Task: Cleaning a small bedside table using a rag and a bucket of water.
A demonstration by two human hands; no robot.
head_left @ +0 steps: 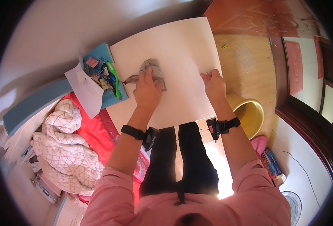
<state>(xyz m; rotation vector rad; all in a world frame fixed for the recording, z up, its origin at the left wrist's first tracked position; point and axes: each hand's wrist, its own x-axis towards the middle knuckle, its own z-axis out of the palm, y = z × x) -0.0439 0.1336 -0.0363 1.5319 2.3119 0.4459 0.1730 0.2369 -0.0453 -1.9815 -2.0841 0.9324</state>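
A small grey, see-through piece [156, 71], like a crumpled pouch or mesh with a darker edge, lies on the white tabletop [185, 49]. My left hand [147, 91] rests over its lower part with the fingers stretched out on it, hiding some of it. A brownish, twisted end [132, 79] sticks out to the left of that hand. Near the table's right edge, my right hand [215, 87] is closed in a pinch. Something tiny shows at its fingertips, too small to name.
On the table's left, a blue board [112, 98] carries a green-handled tool [115, 81] and several small items. White paper [84, 90] overhangs it. A yellow bucket [257, 116] stands right of the table. A quilt [66, 150] lies at lower left.
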